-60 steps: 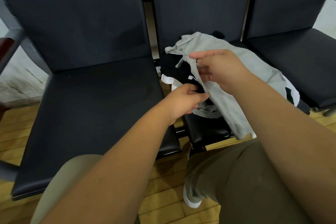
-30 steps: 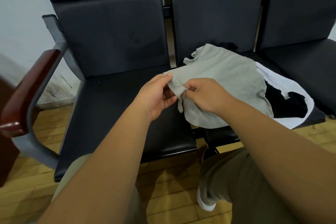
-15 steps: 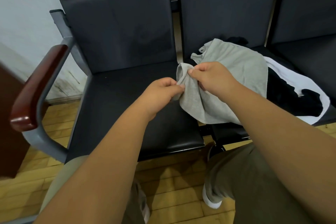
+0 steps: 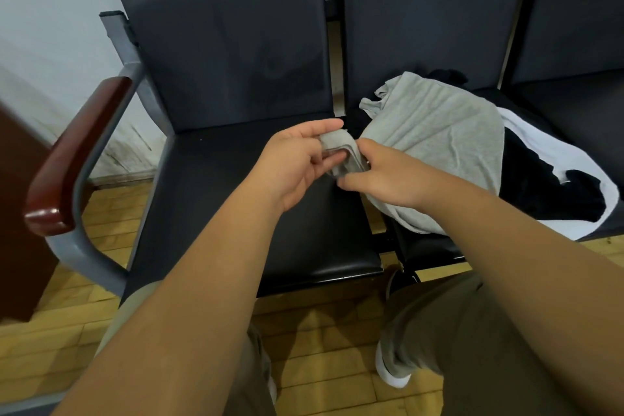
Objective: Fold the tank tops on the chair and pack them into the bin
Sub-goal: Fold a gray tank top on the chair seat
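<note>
A grey tank top drapes over the gap between the left seat and the middle seat. Its bunched edge is pinched by my left hand between thumb and fingers. My right hand grips the same bunched fabric just to the right, fingers curled into it. Under and right of the grey top lie a black tank top and a white tank top on the middle seat. No bin is in view.
The left chair seat is black, with a grey frame and a red-brown armrest on its left. A third seat sits far right. My knees and a white shoe are over the wooden floor below.
My hands have gathered the grey top's edge into a tighter bunch and shifted it slightly left over the left seat. The view has moved closer.
</note>
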Available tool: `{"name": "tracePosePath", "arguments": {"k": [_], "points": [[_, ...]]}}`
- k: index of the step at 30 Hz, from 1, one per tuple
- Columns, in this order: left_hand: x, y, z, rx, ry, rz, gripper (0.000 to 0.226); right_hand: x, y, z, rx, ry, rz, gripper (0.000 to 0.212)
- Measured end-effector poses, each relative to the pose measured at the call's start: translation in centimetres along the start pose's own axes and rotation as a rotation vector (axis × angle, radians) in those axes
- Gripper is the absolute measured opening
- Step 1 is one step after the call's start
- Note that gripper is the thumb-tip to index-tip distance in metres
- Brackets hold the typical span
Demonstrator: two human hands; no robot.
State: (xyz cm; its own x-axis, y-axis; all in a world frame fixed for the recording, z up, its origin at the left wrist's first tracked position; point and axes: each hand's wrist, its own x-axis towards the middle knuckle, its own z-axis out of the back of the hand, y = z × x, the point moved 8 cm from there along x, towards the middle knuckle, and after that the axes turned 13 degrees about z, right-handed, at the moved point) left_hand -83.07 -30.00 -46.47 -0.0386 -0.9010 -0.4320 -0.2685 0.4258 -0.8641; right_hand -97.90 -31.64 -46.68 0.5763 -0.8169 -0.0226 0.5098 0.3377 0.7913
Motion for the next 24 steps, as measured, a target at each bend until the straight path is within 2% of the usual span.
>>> {"name": "tracePosePath", "arguments": {"k": [3, 5, 7, 10, 15, 17, 20, 24], "points": [[-0.3, -0.8, -0.3, 0.226, -0.017, -0.14, 0.061, 0.6, -0.1, 1.4, -0.153, -0.236, 0.087, 0.025], [-0.5, -1.5, 0.1, 0.388, -0.118, -0.268, 0.045, 0.7, -0.3, 2.1, -0.226, -0.327, 0.105, 0.027], [-0.6, -1.9, 0.6, 0.425, -0.196, -0.33, 0.03, 0.8, -0.2, 2.2, -0.251, -0.344, 0.116, 0.027], [-0.5, -2.0, 1.3, 0.36, -0.254, -0.329, 0.013, 0.9, 0.2, 1.9, -0.334, -0.318, 0.164, 0.022], [-0.7, -3.1, 3.9, 0.289, -0.391, -0.368, 0.01, 1.1, -0.2, 1.6, -0.407, -0.273, 0.189, 0.03], [-0.7, -3.6, 5.7, 0.199, -0.453, -0.374, 0.009, 1.1, -1.1, 1.7, -0.438, -0.231, 0.148, 0.027], [-0.8, -4.1, 8.6, 0.072, -0.542, -0.361, 0.012, 1.0, -3.2, 2.5, -0.567, -0.177, 0.041, 0.009], [-1.4, -4.4, 12.3, -0.006, -0.643, -0.347, 0.014, 0.4, -5.7, 4.4, -0.593, -0.171, -0.114, 0.019]]}}
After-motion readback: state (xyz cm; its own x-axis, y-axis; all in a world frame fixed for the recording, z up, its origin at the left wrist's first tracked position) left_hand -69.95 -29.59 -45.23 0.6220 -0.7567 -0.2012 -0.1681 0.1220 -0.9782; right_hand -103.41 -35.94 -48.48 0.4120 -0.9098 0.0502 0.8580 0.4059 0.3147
